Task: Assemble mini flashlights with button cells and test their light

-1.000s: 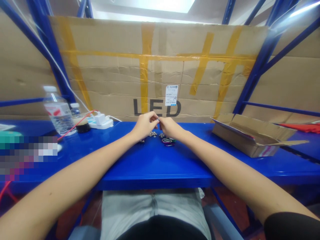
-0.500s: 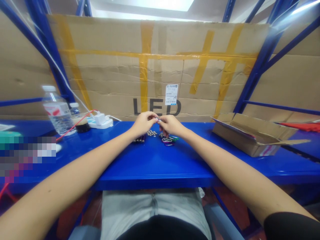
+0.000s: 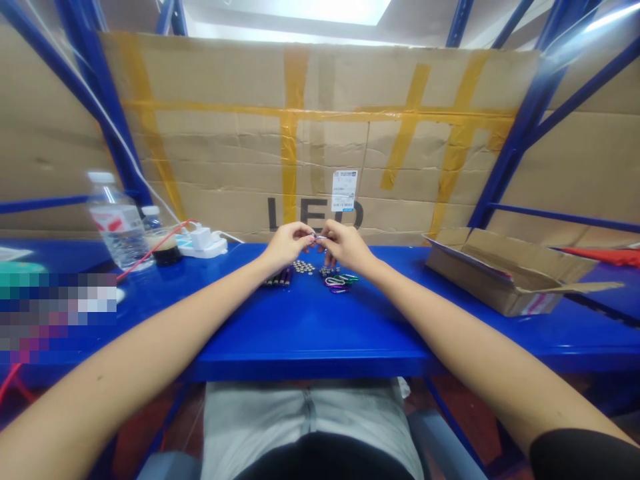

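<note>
Both arms reach forward over the blue worktop (image 3: 310, 333); the left hand (image 3: 286, 244) and the right hand (image 3: 346, 245) meet just above its far part, fingertips facing each other; between them sits a small metal piece (image 3: 317, 236), silvery and too small to tell its shape. The left hand's grip is narrow, thumb and forefinger pinched on one end of the piece; the right hand's grip is likewise narrow, its fingertips closed on the other end, the remaining fingers curled downward; the piece is held clear of the worktop.

Directly below the hands lie a heap of small round metal parts (image 3: 303, 267), a second little heap (image 3: 325, 271) just beside it, a row of dark rods (image 3: 278, 281) to the left, and a few coloured clips (image 3: 341, 281), green and purple, to the right; all rest on the worktop near one another.

Further left stand a clear water bottle (image 3: 118, 225) and a small jar with dark contents (image 3: 161, 245); a white power strip (image 3: 202, 244) lies beside them with a red cable (image 3: 150, 253) running across; on the right an open cardboard box (image 3: 505, 272) rests well apart from the hands; behind everything a large cardboard sheet (image 3: 320, 133) with yellow tape, a white label (image 3: 344, 190) and the letters LED leans against the blue rack posts (image 3: 100, 100).
</note>
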The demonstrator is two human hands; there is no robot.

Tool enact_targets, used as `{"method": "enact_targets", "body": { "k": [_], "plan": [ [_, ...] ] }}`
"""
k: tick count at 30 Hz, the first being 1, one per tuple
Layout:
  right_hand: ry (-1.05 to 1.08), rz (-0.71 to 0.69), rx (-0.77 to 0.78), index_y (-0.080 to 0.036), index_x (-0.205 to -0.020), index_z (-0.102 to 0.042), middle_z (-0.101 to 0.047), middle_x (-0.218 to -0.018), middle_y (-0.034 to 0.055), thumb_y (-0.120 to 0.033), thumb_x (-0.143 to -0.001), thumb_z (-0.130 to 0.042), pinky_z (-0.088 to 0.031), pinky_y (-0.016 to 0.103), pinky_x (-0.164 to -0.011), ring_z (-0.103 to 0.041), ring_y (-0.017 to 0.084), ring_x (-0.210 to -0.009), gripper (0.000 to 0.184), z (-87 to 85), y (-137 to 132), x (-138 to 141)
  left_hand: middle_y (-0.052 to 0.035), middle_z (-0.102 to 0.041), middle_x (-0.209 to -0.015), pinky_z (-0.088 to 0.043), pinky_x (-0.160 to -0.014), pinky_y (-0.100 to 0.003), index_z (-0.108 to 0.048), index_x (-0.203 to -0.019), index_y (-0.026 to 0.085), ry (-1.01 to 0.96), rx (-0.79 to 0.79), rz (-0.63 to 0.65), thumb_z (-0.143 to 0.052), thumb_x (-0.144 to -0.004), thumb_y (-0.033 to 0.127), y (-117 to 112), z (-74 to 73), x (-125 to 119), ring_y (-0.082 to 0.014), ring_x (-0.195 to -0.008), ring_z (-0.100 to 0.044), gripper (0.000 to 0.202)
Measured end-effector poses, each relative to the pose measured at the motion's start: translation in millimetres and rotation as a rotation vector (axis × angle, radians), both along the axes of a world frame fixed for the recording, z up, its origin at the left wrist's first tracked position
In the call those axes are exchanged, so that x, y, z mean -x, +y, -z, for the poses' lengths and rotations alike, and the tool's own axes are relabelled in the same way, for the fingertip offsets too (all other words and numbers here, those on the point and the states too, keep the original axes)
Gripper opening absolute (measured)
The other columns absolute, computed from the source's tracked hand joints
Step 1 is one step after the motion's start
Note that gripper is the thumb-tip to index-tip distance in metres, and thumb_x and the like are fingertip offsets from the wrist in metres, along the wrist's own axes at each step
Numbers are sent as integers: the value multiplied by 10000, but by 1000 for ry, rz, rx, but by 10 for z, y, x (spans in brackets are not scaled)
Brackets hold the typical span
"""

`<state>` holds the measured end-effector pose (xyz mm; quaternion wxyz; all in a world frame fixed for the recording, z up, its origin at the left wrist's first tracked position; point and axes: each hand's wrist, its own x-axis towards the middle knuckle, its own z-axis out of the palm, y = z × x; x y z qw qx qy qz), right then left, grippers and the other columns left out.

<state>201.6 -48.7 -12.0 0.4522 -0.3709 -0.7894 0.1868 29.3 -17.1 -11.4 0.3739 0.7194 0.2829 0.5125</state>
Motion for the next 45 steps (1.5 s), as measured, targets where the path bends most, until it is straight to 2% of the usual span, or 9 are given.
{"method": "enact_targets", "body": {
  "k": [3,6,11,14,18,27,34,38,45],
  "plan": [
    [27,-8,6,-222,-910,-470,-639,-663,-26,-241,-899,-549,-453,196,-377,-594,109,-430,83,2,-3,7,-20,-662,-674,-501,-583,-235,-596,-829,118,-46,-3,-9,-616,-815,28,-14,7,-20,-124,-647,-653,94],
    [61,-19,-24,-237,-992,-462,-627,-641,-51,-230,-887,-569,-476,204,-404,-605,113,-453,150,1,-7,18,-4,-648,-633,-512,-587,-242,-579,-846,120,-75,2,-18,-611,-830,32,-23,7,-28,-110,-587,-632,95],
    [181,-81,-24,-212,-920,-499,-606,-613,-44,-237,-859,-612,-530,248,-444,-623,129,-467,131,1,-8,54,6,-639,-632,-514,-583,-234,-575,-843,119,-115,20,-18,-656,-828,61,-27,-12,-30,-99,-565,-627,101],
    [314,-120,27,-195,-889,-508,-616,-620,-24,-304,-833,-668,-529,263,-422,-626,140,-461,202,-14,-20,85,8,-639,-640,-513,-581,-232,-573,-843,120,-145,12,-17,-679,-820,73,-46,-29,-41,-101,-570,-629,118],
    [364,-98,52,-173,-837,-540,-604,-585,-24,-385,-800,-711,-493,232,-375,-598,121,-419,275,-45,-33,97,16,-628,-618,-502,-565,-220,-574,-837,119,-164,9,-49,-650,-817,31,-90,-40,-78,-93,-545,-617,118],
    [258,10,64,-165,-767,-571,-579,-557,-38,-256,-841,-649,-370,176,-270,-518,80,-334,141,-28,-10,67,15,-628,-633,-467,-532,-211,-609,-823,122,-107,-45,-53,-652,-792,41,-92,14,-103,-88,-536,-585,97],
    [135,47,119,-170,-775,-548,-604,-577,-21,-237,-852,-672,-392,188,-281,-538,93,-349,160,-46,-5,33,-12,-660,-659,-493,-637,-260,-675,-799,109,-30,2,-39,-702,-729,115,-123,-45,-38,-109,-616,-592,76],
    [17,69,83,-171,-781,-532,-602,-559,-21,-214,-871,-661,-403,185,-314,-552,95,-364,163,-59,-37,24,-13,-667,-649,-502,-664,-275,-686,-800,111,-4,-14,-22,-681,-713,107,-104,-50,-8,-114,-619,-602,87],
    [-73,101,33,-177,-769,-492,-587,-530,-38,-135,-874,-621,-396,171,-336,-548,87,-359,172,-112,-102,16,-70,-748,-836,-532,-815,-337,-733,-919,117,96,-82,42,-727,-735,210,-38,-62,73,-165,-788,-677,207]
  ]
}}
